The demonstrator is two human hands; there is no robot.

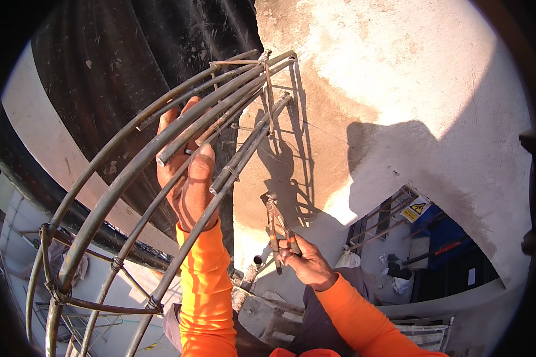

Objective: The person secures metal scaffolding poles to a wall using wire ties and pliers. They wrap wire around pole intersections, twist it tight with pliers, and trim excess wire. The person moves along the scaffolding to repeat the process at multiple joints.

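A cage of bent steel rebar (110, 191) curves from the lower left up to the wall, its bars bound with twisted tie wire (118, 263). My left hand (192, 187) reaches in among the bars near their upper end. Its fingers pass behind them and its thumb lies along the near side, closed round a rebar; the bars partly hide the fingers. Lower and to the right, my right hand (307, 262) grips a pair of pincers (274, 211) by the handles, jaws pointing up, apart from the cage. Short bar ends (217, 186) overlap near my left wrist.
A rough plastered wall (327, 77) with cast shadows rises ahead and right. Dark sheeting (95, 77) with a pale band hangs behind the cage. At lower right an opening shows a ladder (382, 220), a yellow warning sign (415, 209) and blue material (441, 238) below.
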